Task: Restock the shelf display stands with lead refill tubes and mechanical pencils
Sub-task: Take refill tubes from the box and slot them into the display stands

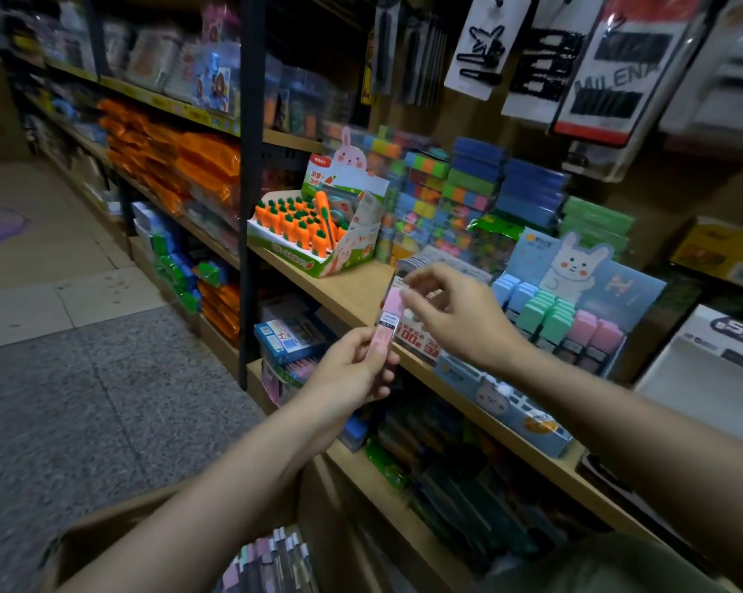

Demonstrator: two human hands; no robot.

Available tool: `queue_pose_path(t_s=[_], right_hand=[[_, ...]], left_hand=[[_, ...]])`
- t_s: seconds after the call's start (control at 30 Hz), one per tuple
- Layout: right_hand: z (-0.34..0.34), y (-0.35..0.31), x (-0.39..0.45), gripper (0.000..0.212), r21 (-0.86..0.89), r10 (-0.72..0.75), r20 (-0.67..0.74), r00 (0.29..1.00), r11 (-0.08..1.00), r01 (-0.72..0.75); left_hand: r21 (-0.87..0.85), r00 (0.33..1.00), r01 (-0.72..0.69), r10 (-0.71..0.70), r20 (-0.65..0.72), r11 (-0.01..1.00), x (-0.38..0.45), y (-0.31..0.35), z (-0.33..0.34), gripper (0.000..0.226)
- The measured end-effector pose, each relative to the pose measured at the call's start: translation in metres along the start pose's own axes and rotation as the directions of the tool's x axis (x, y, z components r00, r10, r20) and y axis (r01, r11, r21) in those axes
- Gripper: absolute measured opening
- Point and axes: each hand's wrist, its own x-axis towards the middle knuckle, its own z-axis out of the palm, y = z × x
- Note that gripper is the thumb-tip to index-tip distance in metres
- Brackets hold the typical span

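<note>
Both hands meet in front of the wooden shelf (352, 288): my left hand (352, 370) grips the lower end of a pink lead refill tube (387, 321), and my right hand (459, 318) pinches its top. Beside them, the bunny display stand (575, 318) sits at the shelf's front edge.

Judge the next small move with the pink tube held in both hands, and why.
Probably carry the pink lead refill tube right to the blue rabbit display stand and slot it beside its pink row. The left hand grips its lower end, the right hand pinches its top, and it is not yet shelved.
</note>
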Motion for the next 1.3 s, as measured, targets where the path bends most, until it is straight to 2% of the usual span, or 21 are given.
queue_pose_path(t_s=[0.07, 0.13, 0.2, 0.27, 0.3, 0.37, 0.43, 0.5, 0.57, 0.6, 0.7, 0.87, 1.03, 1.13, 1.3], right_hand=[[-0.008, 0.001, -0.025, 0.021, 0.065, 0.029, 0.039, 0.999, 0.997, -0.031], [-0.019, 0.002, -0.043, 0.023, 0.136, 0.061, -0.01, 0.998, 0.989, -0.059], [-0.038, 0.005, -0.056, 0.02, 0.125, 0.079, -0.05, 0.996, 0.99, -0.072], [-0.066, 0.01, -0.064, 0.018, 0.107, 0.099, -0.053, 0.994, 0.99, -0.093], [-0.084, 0.013, -0.067, 0.019, 0.09, 0.109, -0.072, 0.991, 0.991, -0.102], [-0.12, 0.02, -0.071, 0.021, 0.015, 0.125, -0.147, 0.981, 0.992, -0.124], [-0.149, 0.028, -0.074, 0.022, -0.123, 0.137, -0.208, 0.969, 0.979, -0.165], [-0.163, 0.038, -0.077, 0.022, -0.261, 0.142, -0.206, 0.968, 0.946, -0.194], [-0.166, 0.047, -0.081, 0.022, -0.324, 0.128, -0.192, 0.973, 0.928, -0.186], [-0.165, 0.051, -0.083, 0.021, -0.342, 0.112, -0.196, 0.974, 0.923, -0.174], [-0.159, 0.061, -0.083, 0.021, -0.363, 0.077, -0.223, 0.972, 0.919, -0.156], [-0.149, 0.073, -0.076, 0.026, -0.353, 0.076, -0.256, 0.964, 0.921, -0.166], [-0.14, 0.082, -0.076, 0.021, -0.495, 0.036, -0.17, 0.985, 0.861, -0.117], [-0.138, 0.085, -0.077, 0.019, -0.495, 0.05, -0.14, 0.989, 0.861, -0.113], [-0.139, 0.09, -0.076, 0.019, -0.45, 0.095, -0.184, 0.978, 0.877, -0.17]], left_hand=[[0.018, 0.998, -0.023, 0.022, 0.062, 1.0, -0.004, -0.001, 0.012, 0.016], [0.033, 0.99, -0.046, 0.042, 0.132, 0.998, -0.008, -0.003, 0.028, 0.016], [0.064, 0.976, -0.062, 0.048, 0.21, 0.996, -0.013, -0.007, 0.045, 0.016], [0.225, 0.963, -0.131, 0.071, 0.258, 0.965, -0.016, -0.012, 0.06, 0.019], [0.37, 0.955, -0.206, 0.104, 0.277, 0.906, -0.017, -0.014, 0.064, 0.025], [0.592, 0.921, -0.366, 0.188, 0.342, 0.718, -0.02, -0.019, 0.072, 0.04], [0.685, 0.891, -0.45, 0.231, 0.391, 0.574, -0.024, -0.024, 0.079, 0.049], [0.759, 0.875, -0.484, 0.24, 0.42, 0.435, -0.026, -0.034, 0.081, 0.054], [0.821, 0.87, -0.49, 0.21, 0.445, 0.293, -0.024, -0.043, 0.08, 0.059], [0.836, 0.873, -0.486, 0.188, 0.45, 0.253, -0.022, -0.046, 0.077, 0.06], [0.855, 0.883, -0.468, 0.156, 0.442, 0.225, -0.016, -0.052, 0.068, 0.062], [0.867, 0.874, -0.473, 0.202, 0.441, 0.153, -0.01, -0.058, 0.065, 0.061], [0.865, 0.855, -0.492, 0.242, 0.459, 0.101, -0.007, -0.062, 0.063, 0.065], [0.866, 0.85, -0.497, 0.237, 0.471, 0.062, -0.007, -0.064, 0.061, 0.07], [0.861, 0.852, -0.5, 0.231, 0.47, 0.092, -0.005, -0.063, 0.062, 0.07]])
